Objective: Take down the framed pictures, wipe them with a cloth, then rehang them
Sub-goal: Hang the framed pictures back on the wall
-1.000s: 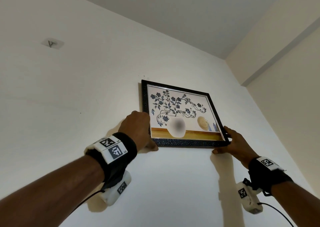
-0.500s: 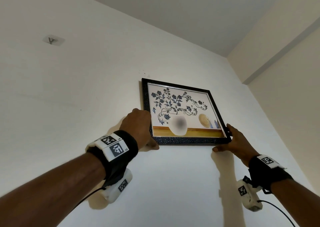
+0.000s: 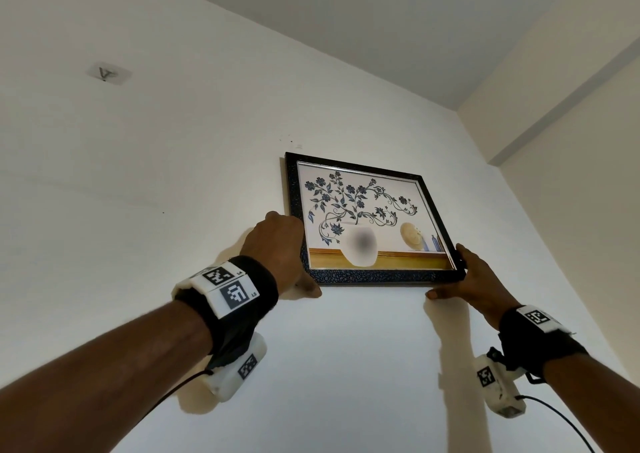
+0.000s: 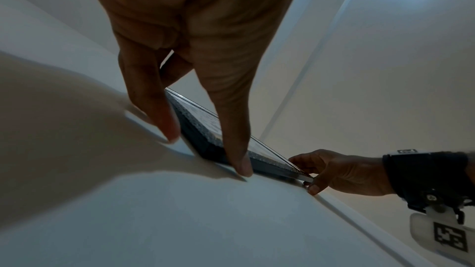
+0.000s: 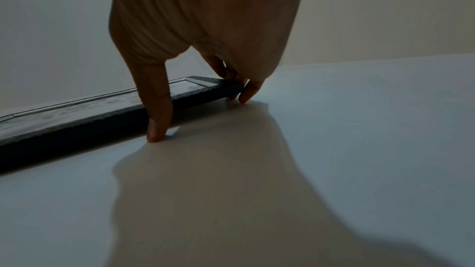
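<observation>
The head view shows the framed picture (image 3: 370, 222) against the wall (image 3: 173, 193), the left hand (image 3: 277, 248) gripping its lower left corner and the right hand (image 3: 471, 276) its lower right. Wrist views show thumbs under the bottom edge. The frame sits slightly higher than before.

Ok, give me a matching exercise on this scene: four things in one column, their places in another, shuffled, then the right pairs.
Things:
1. left hand
2. right hand
3. wall hook
4. picture

Places:
A. high on the wall, far to the left, bare
B. grips the frame's lower right corner
C. against the wall between both hands
D. grips the frame's lower left corner

Pairs: 1-D, 2-B, 3-A, 4-C
</observation>
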